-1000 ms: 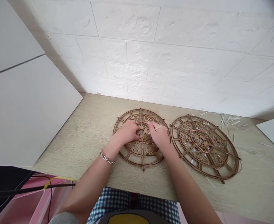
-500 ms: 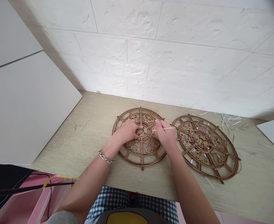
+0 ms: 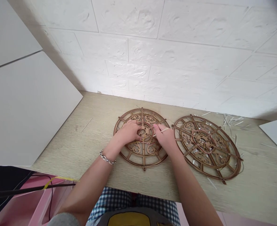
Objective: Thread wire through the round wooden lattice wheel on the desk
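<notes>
A round brown openwork wooden frame with spokes and scroll cut-outs lies flat on the table. My left hand rests on its left half, fingers and thumb curled about the hub and gripping it there. In my right hand is a thin pale stick, pinched between closed fingers. The stick's tip reaches the frame just right of the hub. A thin reddish wire seems to run round the hub; its ends are partly hidden by my hands.
A second, similar round frame lies to the right, with white strips under it. More white strips are scattered at the back right. One thin strip lies on the left. White brick-pattern wall stands behind; a white panel is at left.
My right hand has moved slightly left, toward the hub, and the stick is now tilted more. My left hand stays in place on the frame.
</notes>
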The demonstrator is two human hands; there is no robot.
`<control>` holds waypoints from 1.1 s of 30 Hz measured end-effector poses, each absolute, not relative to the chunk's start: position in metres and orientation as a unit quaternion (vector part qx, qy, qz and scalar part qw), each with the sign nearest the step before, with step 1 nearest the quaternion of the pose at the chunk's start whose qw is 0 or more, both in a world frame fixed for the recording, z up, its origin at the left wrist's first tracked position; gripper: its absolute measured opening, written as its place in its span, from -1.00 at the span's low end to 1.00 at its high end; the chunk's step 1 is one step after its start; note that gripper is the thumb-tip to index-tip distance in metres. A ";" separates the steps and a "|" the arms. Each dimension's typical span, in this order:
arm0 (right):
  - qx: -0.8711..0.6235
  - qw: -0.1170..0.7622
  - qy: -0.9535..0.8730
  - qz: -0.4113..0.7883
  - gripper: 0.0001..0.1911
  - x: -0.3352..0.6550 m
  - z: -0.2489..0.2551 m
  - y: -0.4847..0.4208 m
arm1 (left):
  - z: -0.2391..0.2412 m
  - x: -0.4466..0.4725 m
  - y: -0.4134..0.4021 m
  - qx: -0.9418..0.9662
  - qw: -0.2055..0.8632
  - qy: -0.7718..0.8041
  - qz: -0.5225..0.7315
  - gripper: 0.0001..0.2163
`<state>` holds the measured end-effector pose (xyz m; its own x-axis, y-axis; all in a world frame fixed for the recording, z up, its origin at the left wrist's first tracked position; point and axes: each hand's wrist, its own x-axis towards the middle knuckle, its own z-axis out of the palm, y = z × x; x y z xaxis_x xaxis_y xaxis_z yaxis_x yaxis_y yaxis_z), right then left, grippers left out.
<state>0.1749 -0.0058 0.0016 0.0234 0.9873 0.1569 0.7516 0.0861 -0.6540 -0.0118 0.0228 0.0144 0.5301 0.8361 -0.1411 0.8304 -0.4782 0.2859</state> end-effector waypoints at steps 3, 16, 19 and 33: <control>-0.653 0.278 -0.678 0.191 -0.58 0.174 0.002 -0.006 | 0.014 -0.012 0.023 0.862 0.158 0.482 0.005 -0.61; -0.680 0.427 -0.588 0.099 -0.60 0.194 0.013 -0.009 | 0.029 -0.025 0.032 0.826 0.193 0.521 0.098 -0.63; -0.738 0.360 -0.559 0.116 -0.69 0.208 0.013 -0.005 | 0.034 -0.038 0.039 0.739 0.111 0.645 0.159 -0.63; -0.805 0.120 -0.554 0.175 -0.60 0.227 0.005 0.000 | 0.022 -0.064 0.049 0.610 0.130 0.778 0.069 -0.56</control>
<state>0.2265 0.0002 0.0052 0.3256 0.9337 -0.1490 0.8502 -0.3581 -0.3860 -0.0638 0.0493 0.0223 -0.2209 0.9681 -0.1184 0.9324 0.2452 0.2656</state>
